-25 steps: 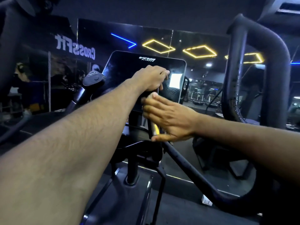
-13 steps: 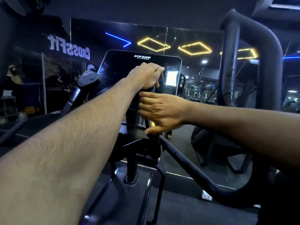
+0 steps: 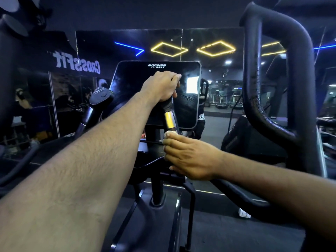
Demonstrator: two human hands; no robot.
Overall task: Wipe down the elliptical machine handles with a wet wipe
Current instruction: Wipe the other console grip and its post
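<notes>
The elliptical's right inner handle rises in front of the black console; it is black with a shiny metal band. My left hand is closed around the handle's top end. My right hand wraps the same handle lower down, below the metal band, and a small pale edge of the wet wipe shows above its index finger. The rest of the wipe is hidden inside that hand. The left inner handle stands untouched to the left.
A thick black moving arm curves up on the right, close to my right forearm. The machine's centre post and frame lie below my hands. A mirror wall stands behind the console.
My right hand has slid down the handle from just under my left hand, which uncovers the metal band. My left hand has kept its hold on the top.
</notes>
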